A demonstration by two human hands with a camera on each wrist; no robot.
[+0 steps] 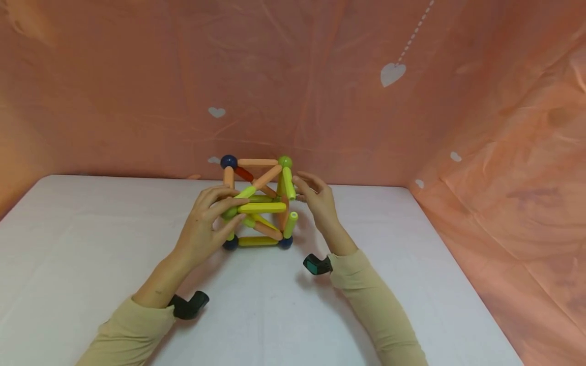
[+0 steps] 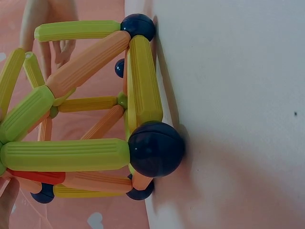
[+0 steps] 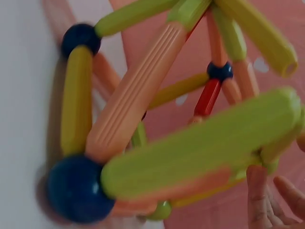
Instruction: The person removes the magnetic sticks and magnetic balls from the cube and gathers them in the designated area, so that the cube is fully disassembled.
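A frame of coloured rods and balls stands on the table, with a dark blue ball (image 1: 229, 162) at its top left and a green ball (image 1: 285, 161) at its top right. The left hand (image 1: 203, 223) grips the frame's near upper left corner, around a green ball (image 1: 229, 212); a yellow rod (image 1: 262, 208) juts rightward from there, its far end free. The right hand (image 1: 320, 201) is beside the frame's right side, fingers loosely extended near a hanging green rod (image 1: 289, 184). Below, a green rod (image 3: 205, 143) rises from a blue ball (image 3: 80, 188), its other end free.
The white table (image 1: 274, 315) ends at a pink cloth backdrop (image 1: 137, 91) with white hearts behind the frame. A black wrist device (image 1: 188, 306) shows at the left sleeve and another (image 1: 317, 265) at the right sleeve.
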